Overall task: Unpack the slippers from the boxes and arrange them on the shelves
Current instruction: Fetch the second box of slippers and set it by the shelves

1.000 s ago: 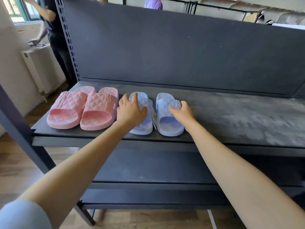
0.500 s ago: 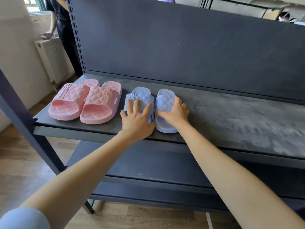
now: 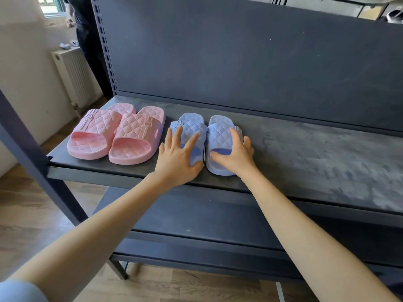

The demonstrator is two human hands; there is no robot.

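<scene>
Two pale blue slippers side by side near the front edge of the dark upper shelf (image 3: 305, 153), toes toward the back panel (image 3: 239, 51), heels toward the front. Left blue slipper (image 3: 192, 129) and right blue slipper (image 3: 220, 134) alike in make: broad strap pressed with a quilted diamond pattern, the same pattern on the toe end, a deeper blue inside the foot opening. Small raised emblem on the outer side of the left strap, too small to read; a few ridges on the outer side of the right strap, partly covered. Left grip (image 3: 176, 158), a bare hand, flat on the left blue slipper with fingers straight and spread, holding nothing, covering most of its heel and footbed. Right grip (image 3: 235, 155) laid over the right blue slipper, fingers resting across the strap and its outer edge, thumb stretched over the heel end, not closed round it; outer rim of that slipper hidden beneath. Thin pale strip (image 3: 204, 155) between the two slippers, hard to make out. Just to the left, touching each other, a pair of pink slippers (image 3: 113, 131) of the same quilted kind, set slightly askew. Below, a lower shelf (image 3: 196, 214) in shadow. At far left a white radiator (image 3: 72, 75) and a person in dark clothes (image 3: 87, 29), cut off by the top edge.
</scene>
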